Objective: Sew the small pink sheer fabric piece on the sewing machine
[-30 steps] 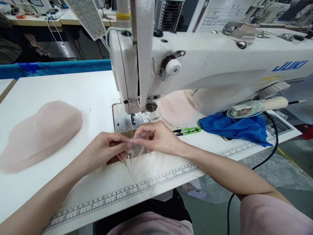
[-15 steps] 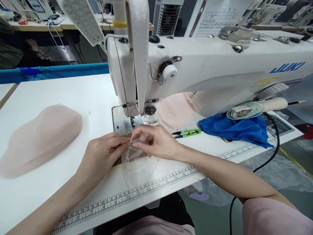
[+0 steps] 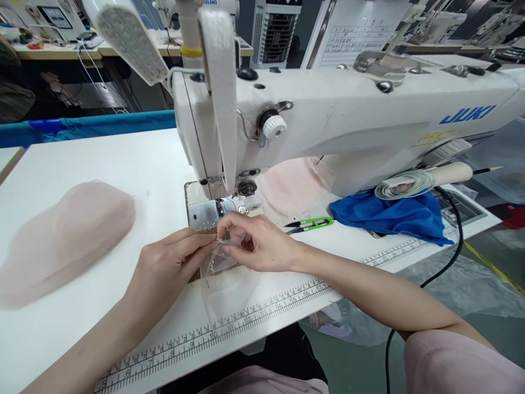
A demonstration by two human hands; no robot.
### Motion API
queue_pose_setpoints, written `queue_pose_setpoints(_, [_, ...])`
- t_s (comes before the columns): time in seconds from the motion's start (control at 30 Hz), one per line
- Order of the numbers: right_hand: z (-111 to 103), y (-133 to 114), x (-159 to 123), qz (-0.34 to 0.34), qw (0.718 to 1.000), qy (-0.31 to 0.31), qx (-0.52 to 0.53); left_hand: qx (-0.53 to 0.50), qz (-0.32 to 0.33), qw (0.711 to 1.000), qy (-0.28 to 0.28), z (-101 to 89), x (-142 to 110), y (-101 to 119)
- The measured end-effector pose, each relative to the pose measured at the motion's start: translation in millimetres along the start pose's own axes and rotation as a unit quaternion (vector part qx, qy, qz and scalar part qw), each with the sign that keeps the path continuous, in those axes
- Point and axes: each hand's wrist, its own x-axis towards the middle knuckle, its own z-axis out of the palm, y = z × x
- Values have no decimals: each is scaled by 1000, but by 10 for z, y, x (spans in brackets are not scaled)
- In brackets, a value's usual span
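My left hand [image 3: 166,268] pinches the upper edge of a sheer, nearly see-through piece of fabric [image 3: 229,290]. Close beside it, my right hand [image 3: 260,241] grips the same edge between thumb and fingers. The sheer fabric hangs down from both hands over the white table front. Just beyond my fingertips are the metal needle plate [image 3: 202,214] and the presser foot of a white sewing machine [image 3: 328,104]. Whether the fabric touches the foot is hidden by my fingers.
Pale pink sheer fabric [image 3: 77,235] lies on the left of the table, more pink fabric [image 3: 293,186] under the machine arm. Green thread snips [image 3: 310,224], a blue cloth [image 3: 394,216] and a coil of pale cord [image 3: 404,185] lie to the right. A printed ruler [image 3: 229,328] follows the front edge.
My right fingers have closed in more around the fabric edge. The whole view has shifted slightly; the hands stay in front of the needle plate.
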Motion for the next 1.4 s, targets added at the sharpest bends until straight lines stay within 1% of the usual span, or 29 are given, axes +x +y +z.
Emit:
queue_pose_setpoints(0.13, [1, 6, -7, -18, 1000, -3, 0, 30, 28, 999, 24, -6, 2, 23])
queue_pose_setpoints(0.27, [-1, 12, -11, -36, 999, 1, 4, 48, 48, 997, 36, -2, 13, 41])
queue_pose_setpoints(0.43, [-12, -2, -8, -28, 1000, -6, -2, 64, 76, 994, 47, 0, 4, 44])
queue_pose_setpoints(0.53, [-15, -13, -10, -33, 999, -5, -3, 74, 80, 993, 50, -4, -1, 47])
queue_pose_setpoints(0.8, [-19, 3, -17, -54, 998, 27, -7, 79, 85, 992, 46, -2, 0, 23])
queue_pose_setpoints(0.9, [-8, 50, -13, -103, 993, 57, -21, 74, 80, 993, 45, 2, -16, 9])
queue_pose_setpoints(0.97, [7, 85, -16, -160, 980, 96, -69, 68, 55, 995, 46, 7, -29, 12])
queue_pose_setpoints(1.0, [16, 100, -20, -190, 968, 118, -110, 62, 38, 996, 44, 11, -34, 17])
queue_pose_setpoints(1.07, [28, 119, -33, -242, 933, 149, -220, 42, 8, 998, 36, 18, -43, 32])
queue_pose_setpoints(1.17, [17, 106, -56, -304, 867, 163, -360, -9, -7, 1000, 15, 14, -41, 59])
queue_pose_setpoints(1.2, [1, 87, -63, -319, 852, 161, -382, -26, -16, 999, 13, 7, -36, 69])
queue_pose_setpoints(1.23, [-23, 60, -70, -327, 848, 157, -386, -41, -33, 999, 14, -2, -29, 81])
queue_pose_setpoints(1.27, [-53, 25, -76, -325, 859, 148, -368, -61, -56, 996, 9, -12, -21, 95])
queue_pose_setpoints(1.3, [-90, -17, -82, -307, 884, 128, -329, -91, -82, 992, -6, -20, -14, 110])
queue_pose_setpoints(1.33, [-130, -64, -86, -270, 918, 96, -274, -127, -109, 985, -29, -23, -8, 125])
queue_pose_setpoints(1.37, [-170, -111, -89, -217, 954, 50, -202, -166, -131, 976, -60, -19, -5, 138])
queue_pose_setpoints(1.4, [-205, -153, -89, -141, 981, -6, -132, -195, -144, 966, -92, -7, -5, 147])
